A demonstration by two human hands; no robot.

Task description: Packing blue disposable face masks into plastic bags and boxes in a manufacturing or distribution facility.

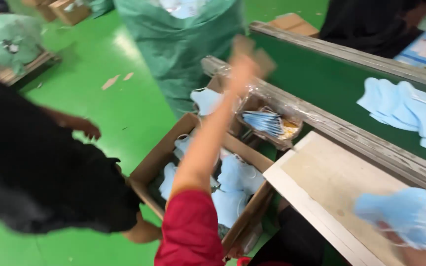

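At the left of the frame a co-worker in black (40, 172) bends over the green floor (99, 74), one of their hands (90, 130) hanging loose; keep clear of them as you reach. In the upper left a stuffed green bag (11, 37) sits on a pallet. Near the centre your left hand (242, 66), on the red-sleeved arm, is stretched out above the cardboard box (154, 165) of pale blue face masks (235, 180); it is blurred, so you cannot tell whether it is open or gripping anything. Slow that arm so whatever you take or drop lands inside the box rather than on its flaps. Behind it stands a tall green sack (178, 44), and just right of your hand a clear plastic bag (272, 123) holds a stack of folded masks. Moving right, the pale board (331, 182) lies against the metal rail of the green conveyor belt (321, 83), with loose masks (410, 113) on the belt at the right edge. At lower right your right hand (410, 241) is closed around a bundle of masks (400, 212); hold it firmly so none slip off
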